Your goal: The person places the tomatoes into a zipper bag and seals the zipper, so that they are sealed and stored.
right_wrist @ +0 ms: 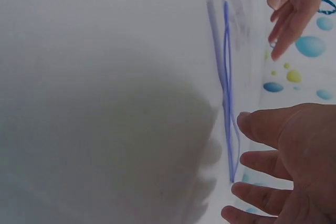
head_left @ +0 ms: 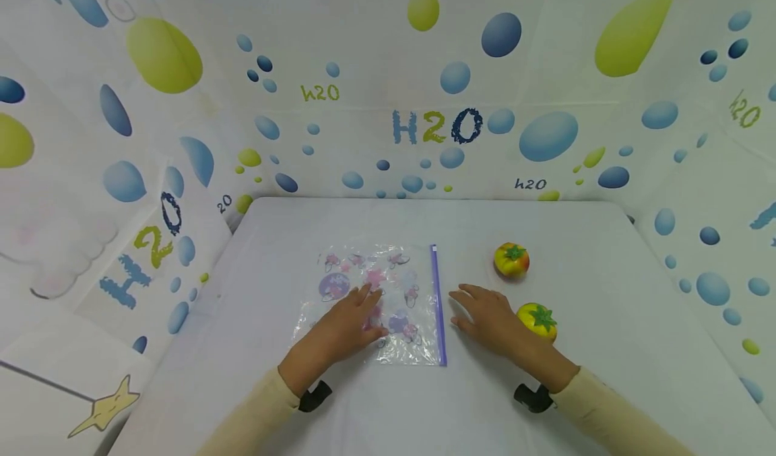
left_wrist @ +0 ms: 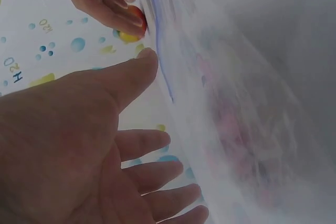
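A clear zip bag printed with pink and purple figures lies flat on the white table, its purple zip edge facing right. Over the bag's middle is my left hand, fingers spread; in the left wrist view a gap shows between these fingers and the plastic. My right hand hovers just right of the zip strip, fingers extended and holding nothing. Two yellow-orange toy fruits with green leafy tops lie to the right: one fruit farther back, the other fruit beside my right wrist, partly hidden by it.
The white table extends on both sides of the bag. A patterned curtain with blue and green spots and H2O lettering stands behind the table and along its sides. Dark wrist bands sit under both wrists.
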Demonstrator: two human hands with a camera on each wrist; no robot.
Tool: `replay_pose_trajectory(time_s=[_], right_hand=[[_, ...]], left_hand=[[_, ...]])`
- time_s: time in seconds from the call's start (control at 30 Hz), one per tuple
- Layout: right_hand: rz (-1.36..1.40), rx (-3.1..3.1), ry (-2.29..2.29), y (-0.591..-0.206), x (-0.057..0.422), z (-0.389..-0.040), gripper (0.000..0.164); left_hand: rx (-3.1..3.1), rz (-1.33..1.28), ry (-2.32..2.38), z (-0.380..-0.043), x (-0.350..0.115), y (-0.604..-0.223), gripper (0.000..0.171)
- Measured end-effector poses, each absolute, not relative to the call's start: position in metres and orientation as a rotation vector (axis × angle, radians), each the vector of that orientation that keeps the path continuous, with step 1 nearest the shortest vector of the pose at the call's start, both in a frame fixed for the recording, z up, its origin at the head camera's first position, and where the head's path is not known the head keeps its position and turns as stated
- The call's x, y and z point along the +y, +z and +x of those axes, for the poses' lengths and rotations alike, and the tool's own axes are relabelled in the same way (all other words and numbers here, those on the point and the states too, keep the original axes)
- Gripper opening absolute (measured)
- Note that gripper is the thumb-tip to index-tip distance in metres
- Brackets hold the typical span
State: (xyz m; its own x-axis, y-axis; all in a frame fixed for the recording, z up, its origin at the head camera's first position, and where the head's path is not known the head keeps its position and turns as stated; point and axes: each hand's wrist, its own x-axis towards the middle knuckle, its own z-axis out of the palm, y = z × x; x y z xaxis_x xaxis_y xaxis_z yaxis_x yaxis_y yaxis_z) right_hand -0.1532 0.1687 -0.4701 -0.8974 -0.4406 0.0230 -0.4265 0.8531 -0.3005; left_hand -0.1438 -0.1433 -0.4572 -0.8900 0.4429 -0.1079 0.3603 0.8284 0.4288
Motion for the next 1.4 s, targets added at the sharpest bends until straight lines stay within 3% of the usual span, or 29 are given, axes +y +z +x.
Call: replay_pose_trajectory(time_s=[1.4], right_hand=[[-0.624,2.889,-0.5,-0.486,0.15,-0.151,0.054]], left_hand=[[2.789,0.655,0.469,-0.133,-0.126,-0.47,0.072]])
